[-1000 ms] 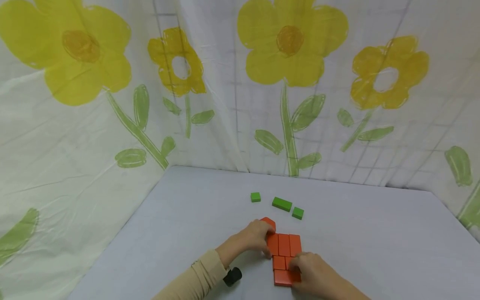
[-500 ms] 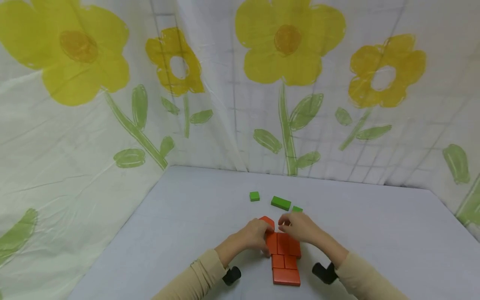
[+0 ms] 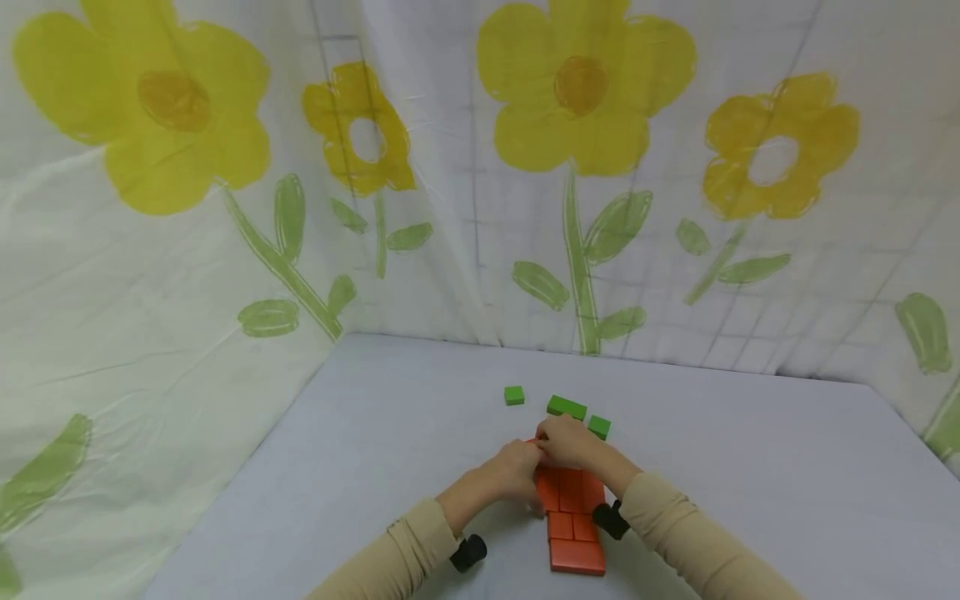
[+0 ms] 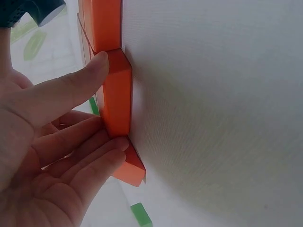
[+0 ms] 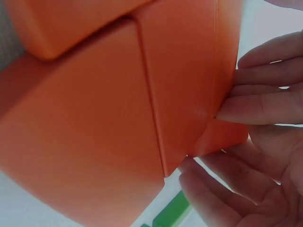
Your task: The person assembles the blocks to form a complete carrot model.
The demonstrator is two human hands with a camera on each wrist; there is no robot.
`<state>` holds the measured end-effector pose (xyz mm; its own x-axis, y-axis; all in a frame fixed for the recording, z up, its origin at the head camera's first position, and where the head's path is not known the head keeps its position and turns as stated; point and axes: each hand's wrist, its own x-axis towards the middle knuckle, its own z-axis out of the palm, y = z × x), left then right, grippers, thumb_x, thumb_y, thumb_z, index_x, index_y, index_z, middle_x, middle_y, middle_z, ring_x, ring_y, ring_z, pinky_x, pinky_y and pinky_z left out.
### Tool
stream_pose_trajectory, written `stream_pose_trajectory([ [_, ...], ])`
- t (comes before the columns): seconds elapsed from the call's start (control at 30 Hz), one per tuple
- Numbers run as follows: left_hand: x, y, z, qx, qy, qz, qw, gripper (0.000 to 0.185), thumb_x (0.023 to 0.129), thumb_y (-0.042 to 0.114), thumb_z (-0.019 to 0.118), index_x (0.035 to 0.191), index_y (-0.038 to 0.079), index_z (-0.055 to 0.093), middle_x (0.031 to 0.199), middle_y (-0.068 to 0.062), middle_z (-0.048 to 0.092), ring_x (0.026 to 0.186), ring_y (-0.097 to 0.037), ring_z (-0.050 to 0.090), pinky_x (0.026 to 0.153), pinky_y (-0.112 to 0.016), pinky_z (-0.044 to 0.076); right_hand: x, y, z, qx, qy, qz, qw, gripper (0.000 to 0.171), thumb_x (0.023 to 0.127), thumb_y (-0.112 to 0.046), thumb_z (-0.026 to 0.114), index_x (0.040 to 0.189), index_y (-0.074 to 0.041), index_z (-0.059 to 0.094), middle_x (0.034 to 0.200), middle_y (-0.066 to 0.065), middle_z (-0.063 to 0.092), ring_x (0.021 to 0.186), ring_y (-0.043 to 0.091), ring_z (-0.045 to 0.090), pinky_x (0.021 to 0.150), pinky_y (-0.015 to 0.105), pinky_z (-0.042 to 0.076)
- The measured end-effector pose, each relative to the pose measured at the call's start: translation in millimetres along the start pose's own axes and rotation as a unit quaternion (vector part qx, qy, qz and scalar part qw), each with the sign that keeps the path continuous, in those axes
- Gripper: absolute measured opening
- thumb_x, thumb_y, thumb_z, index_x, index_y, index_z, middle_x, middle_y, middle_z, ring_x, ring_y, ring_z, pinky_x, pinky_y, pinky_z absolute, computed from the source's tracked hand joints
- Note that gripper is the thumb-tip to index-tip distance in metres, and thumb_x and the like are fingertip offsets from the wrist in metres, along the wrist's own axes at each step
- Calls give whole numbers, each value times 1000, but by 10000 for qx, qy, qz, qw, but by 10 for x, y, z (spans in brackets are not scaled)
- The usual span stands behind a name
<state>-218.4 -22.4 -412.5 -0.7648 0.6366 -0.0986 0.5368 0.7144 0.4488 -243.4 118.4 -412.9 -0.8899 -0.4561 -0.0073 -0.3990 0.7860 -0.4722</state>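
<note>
Several red blocks (image 3: pixel 577 557) lie edge to edge on the table, running away from the person. My left hand (image 3: pixel 513 471) is at their left side; in the left wrist view its thumb touches a near corner of a red side block (image 4: pixel 117 97). Its straight fingers rest where that block meets an angled red block (image 4: pixel 132 168) at the far end. My right hand (image 3: pixel 573 442) reaches over the far end, covering part of it in the head view. The right wrist view shows its thumb and fingers around a small red block face (image 5: pixel 221 139).
Three green blocks lie beyond the red ones: a small one (image 3: pixel 513 396), a longer one (image 3: pixel 567 407) and another small one (image 3: pixel 599 427). Black devices (image 3: pixel 468 552) sit at both wrists. A flowered curtain (image 3: pixel 427 317) hangs along the table's back and left edges.
My right hand has left the near red blocks, moved forward over the row, then left to the angled block at the far end. My left hand has stayed at the left side.
</note>
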Motion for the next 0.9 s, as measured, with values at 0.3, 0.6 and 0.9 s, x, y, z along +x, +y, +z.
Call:
stream_pose_trajectory([
  [0.3, 10, 17, 0, -3, -145, -170, 9997, 46, 65, 12, 91, 106, 4, 71, 77, 6, 59, 70, -6, 45, 64, -18, 41, -99, 91, -148, 60, 391, 261, 9989, 17, 85, -5, 71, 96, 7, 66, 88, 12, 64, 80, 25, 59, 73, 41, 51],
  [0.6, 8, 6, -11, -140, -177, -236, 9995, 50, 67, 14, 90, 111, 4, 71, 93, 3, 66, 81, -6, 50, 78, -20, 46, -682, -5, -503, 162, 744, -265, 9967, 26, 74, -20, 84, 93, -5, 72, 82, -4, 62, 75, 12, 55, 65, 30, 48],
  [0.9, -2, -20, -16, -8, -118, -156, 9998, 52, 66, 17, 91, 113, 5, 70, 102, 0, 67, 91, -8, 55, 84, -23, 47, -1324, -168, -75, 418, -593, -563, 9958, 30, 72, -32, 85, 90, -12, 74, 77, -19, 55, 68, 0, 46, 61, 21, 44],
])
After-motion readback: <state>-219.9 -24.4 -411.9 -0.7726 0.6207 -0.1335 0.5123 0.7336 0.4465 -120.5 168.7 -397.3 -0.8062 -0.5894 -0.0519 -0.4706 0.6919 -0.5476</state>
